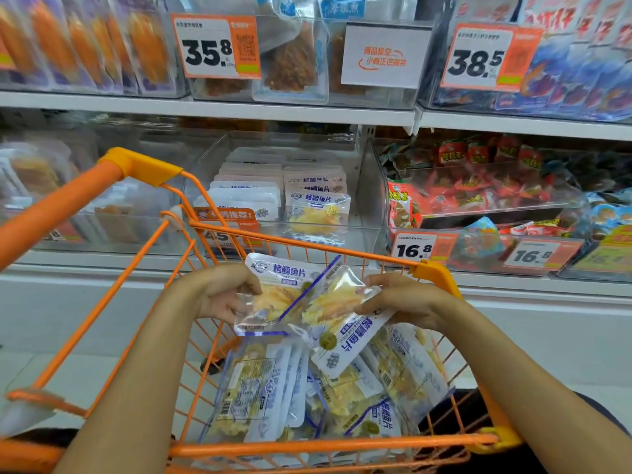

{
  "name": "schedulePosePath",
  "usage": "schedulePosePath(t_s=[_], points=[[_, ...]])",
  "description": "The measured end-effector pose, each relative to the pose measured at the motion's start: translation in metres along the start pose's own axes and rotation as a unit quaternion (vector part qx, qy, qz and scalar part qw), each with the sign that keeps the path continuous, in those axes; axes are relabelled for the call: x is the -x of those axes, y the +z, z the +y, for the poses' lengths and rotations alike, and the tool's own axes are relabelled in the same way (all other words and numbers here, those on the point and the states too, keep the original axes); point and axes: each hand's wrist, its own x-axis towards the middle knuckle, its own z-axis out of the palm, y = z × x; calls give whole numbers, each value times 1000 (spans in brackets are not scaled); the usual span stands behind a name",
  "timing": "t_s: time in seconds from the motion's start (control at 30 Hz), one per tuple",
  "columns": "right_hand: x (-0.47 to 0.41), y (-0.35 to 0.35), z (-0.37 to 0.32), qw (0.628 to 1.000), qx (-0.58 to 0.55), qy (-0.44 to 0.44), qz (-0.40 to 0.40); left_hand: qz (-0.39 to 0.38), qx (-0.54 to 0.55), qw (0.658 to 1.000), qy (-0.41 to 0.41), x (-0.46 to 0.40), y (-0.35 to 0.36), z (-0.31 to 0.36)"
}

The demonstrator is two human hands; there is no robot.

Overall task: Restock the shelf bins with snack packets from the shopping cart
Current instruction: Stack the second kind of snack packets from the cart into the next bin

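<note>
White store shelving [239, 111] fills the upper frame, lined with clear, glossy plastic bins. One bin [367, 213] at centre holds flat white-and-blue snack packets [316, 213] standing in rows, pale yellow strips showing through their clear windows. Orange price tags [216, 46] are clipped to the bin fronts; the small print is too blurred to read. Across the lower frame sits an orange wire shopping cart [307, 246], its near rim cut off at the bottom edge. Inside lies a loose heap of matching packets [307, 398], crinkled and overlapping. Above the heap, the left hand [219, 295] pinches one upright packet [277, 295] by its left edge, fingers curled. The right hand [403, 299] grips a second, tilted packet [338, 323] at its right edge, fingertips hidden behind the film. The two packets overlap at centre.
</note>
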Motion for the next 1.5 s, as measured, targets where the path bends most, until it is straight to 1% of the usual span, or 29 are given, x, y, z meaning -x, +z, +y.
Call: schedulePosePath(t_s=[0.13,0.23,0.27,0.33,0.4,0.47,0.57,0.63,0.67,0.73,0.83,0.87,1.0,1.07,1.1,1.13,1.17,1.2,1.23,1.27,1.3,1.33,1.37,1.4,1.43,1.47,1.5], points=[[-2,4,3,993,-112,21,-17,-24,25,999,-31,1,0,-4],[-6,7,4,989,-141,34,-30,-88,41,993,-62,-1,1,-8],[-7,8,5,991,-124,30,-36,-91,37,993,-58,0,2,-7],[-5,6,3,999,-38,6,-36,-76,19,996,-42,2,3,-5],[1,4,-3,996,68,-43,-31,-67,-7,997,-33,5,5,-3],[5,5,-6,986,132,-100,-17,-87,-55,994,-28,10,8,1],[4,17,-10,969,171,-173,34,-113,-88,990,-11,14,20,7],[-1,26,-10,949,200,-224,94,-123,-82,989,-6,14,29,10],[-3,29,-9,938,212,-249,112,-124,-80,989,-2,15,33,12],[-6,35,-6,925,231,-280,110,-117,-92,989,9,16,37,11],[-8,43,1,914,261,-299,89,-139,-142,980,14,17,44,11],[-10,44,2,911,261,-305,89,-130,-168,977,27,19,49,11],[-16,47,9,924,201,-311,95,-29,-218,973,76,18,59,4],[-17,50,10,924,182,-325,87,-21,-235,968,90,18,59,3],[-18,51,10,920,181,-335,95,-26,-240,966,89,18,56,3],[-19,51,10,913,187,-341,121,-26,-247,965,85,19,52,4],[-20,49,9,906,204,-334,164,-19,-254,964,78,19,47,4],[-20,46,8,896,224,-318,212,-1,-256,964,72,21,41,5],[-20,42,8,891,260,-283,239,23,-252,965,66,22,35,5],[-21,39,10,896,305,-232,224,44,-242,968,56,24,29,5],[-21,39,14,905,352,-166,172,59,-230,970,46,24,25,5],[-24,40,21,910,392,-98,94,67,-222,972,36,24,22,4],[-24,45,26,905,424,-43,17,68,-219,973,26,25,19,5],[-24,50,30,888,459,-6,-40,66,-216,974,18,25,18,5],[-25,57,33,864,497,14,-81,68,-211,975,12,26,17,6],[-25,64,36,840,530,26,-108,71,-203,977,6,26,16,6],[-27,71,40,825,551,37,-123,75,-196,978,3,26,15,7]])
